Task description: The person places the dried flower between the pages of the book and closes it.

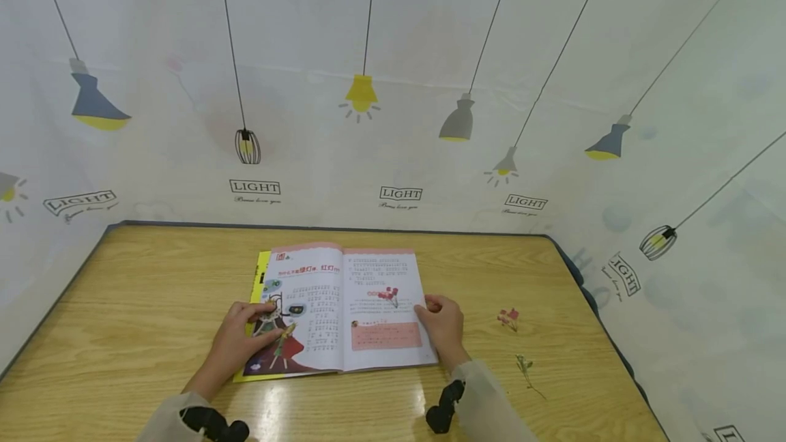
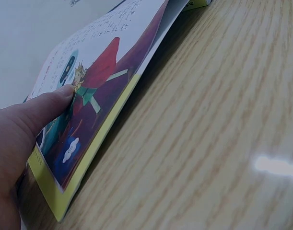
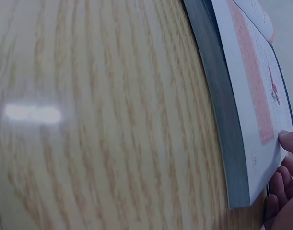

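Note:
An open picture book (image 1: 377,353) lies on the wooden table, its left page showing crowned figures and its right page a pink text box. My left hand (image 1: 236,340) rests on the left page's outer side; the left wrist view shows its thumb (image 2: 55,103) on the picture, the other fingers hidden there. With thumb on top and fingers curled at the edge, my right hand (image 1: 445,322) pinches the right page's outer edge. A small red flower sprig (image 1: 389,296) lies on that page. To the right are a pinkish-red sprig (image 1: 508,318) and a thin green sprig (image 1: 525,368).
The wooden table (image 1: 153,292) has a dark edge strip at the back. Behind and beside it hangs a pale cloth (image 1: 319,189) printed with lamps. A yellow cover (image 1: 260,266) sticks out beneath the book's left side.

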`<action>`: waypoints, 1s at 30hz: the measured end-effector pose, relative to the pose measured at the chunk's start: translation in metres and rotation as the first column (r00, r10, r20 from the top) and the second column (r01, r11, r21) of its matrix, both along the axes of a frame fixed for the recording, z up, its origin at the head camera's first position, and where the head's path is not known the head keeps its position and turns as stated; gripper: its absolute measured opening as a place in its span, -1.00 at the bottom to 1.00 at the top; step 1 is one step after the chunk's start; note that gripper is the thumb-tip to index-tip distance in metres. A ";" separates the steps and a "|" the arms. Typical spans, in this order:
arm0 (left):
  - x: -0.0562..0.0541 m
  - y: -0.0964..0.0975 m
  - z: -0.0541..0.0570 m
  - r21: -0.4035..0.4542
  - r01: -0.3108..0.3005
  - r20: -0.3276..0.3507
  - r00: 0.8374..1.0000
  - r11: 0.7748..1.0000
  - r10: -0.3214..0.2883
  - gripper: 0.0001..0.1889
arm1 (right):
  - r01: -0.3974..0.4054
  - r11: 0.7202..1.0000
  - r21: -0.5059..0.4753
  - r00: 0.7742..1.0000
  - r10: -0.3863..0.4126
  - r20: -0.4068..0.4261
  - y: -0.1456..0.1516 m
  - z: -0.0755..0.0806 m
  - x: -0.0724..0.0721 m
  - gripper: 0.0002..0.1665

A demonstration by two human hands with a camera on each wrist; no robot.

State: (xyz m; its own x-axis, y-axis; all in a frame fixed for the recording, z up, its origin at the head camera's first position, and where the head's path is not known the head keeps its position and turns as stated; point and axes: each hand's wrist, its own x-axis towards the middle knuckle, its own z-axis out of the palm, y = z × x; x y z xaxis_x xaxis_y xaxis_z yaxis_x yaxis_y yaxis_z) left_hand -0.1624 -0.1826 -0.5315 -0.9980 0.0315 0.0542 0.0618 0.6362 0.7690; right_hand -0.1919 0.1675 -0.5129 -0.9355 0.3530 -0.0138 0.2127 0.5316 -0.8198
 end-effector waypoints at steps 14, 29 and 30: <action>0.001 0.002 0.005 -0.003 -0.013 0.014 1.000 1.000 0.013 -0.37 | -0.004 0.999 0.041 0.997 0.007 -0.076 0.002 -0.008 0.000 -0.71; 0.001 0.002 0.005 -0.022 -0.015 0.015 1.000 1.000 0.016 -0.36 | 0.009 0.999 0.033 0.998 -0.007 -0.068 0.000 -0.009 -0.001 -0.69; 0.002 0.002 0.005 -0.021 -0.013 0.013 1.000 1.000 0.013 -0.36 | 0.005 0.999 0.039 0.998 -0.003 -0.066 0.000 -0.008 0.000 -0.69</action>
